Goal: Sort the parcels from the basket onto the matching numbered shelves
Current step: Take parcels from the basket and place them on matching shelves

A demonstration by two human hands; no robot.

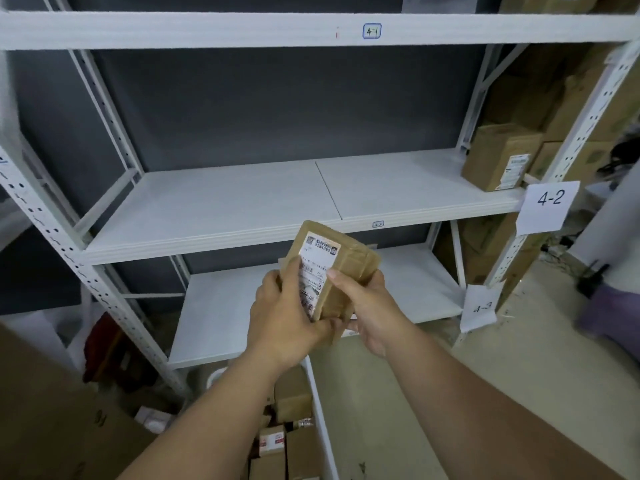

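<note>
Two hands hold one parcel (330, 268) in front of the rack, level with the gap between shelf 4-2 (242, 209) and shelf 4-3 (214, 327). The left hand (285, 311) is wrapped round the lower left edge, its thumb laid across the printed label (317, 268). The right hand (369, 306) grips the right side, thumb on the top face beside the label and fingers curled underneath. Neither hand is open; both are closed on the parcel.

The parcel is a small taped brown packet, tilted so that its long axis runs from the hands up and away toward the front lip of 4-2. Its label faces the camera (the print is too blurred to be read here), so the step in hand is judged to be the reading of the shelf number.

The coming move turns on which way the right shelf lies from the raised end. Shelf 4-2 is just above and beyond that end, with one box (498, 157) at its far right and bare board ahead. Shelf 4-3 lies below and behind the parcel. Shelf 4-1 (372, 31) is well above, out of easy reach. Both hands are equally near, so either could carry the parcel forward.

More parcels are seen in the basket (320, 424) below the forearms, so most of the sorting is judged still to be done.
</note>
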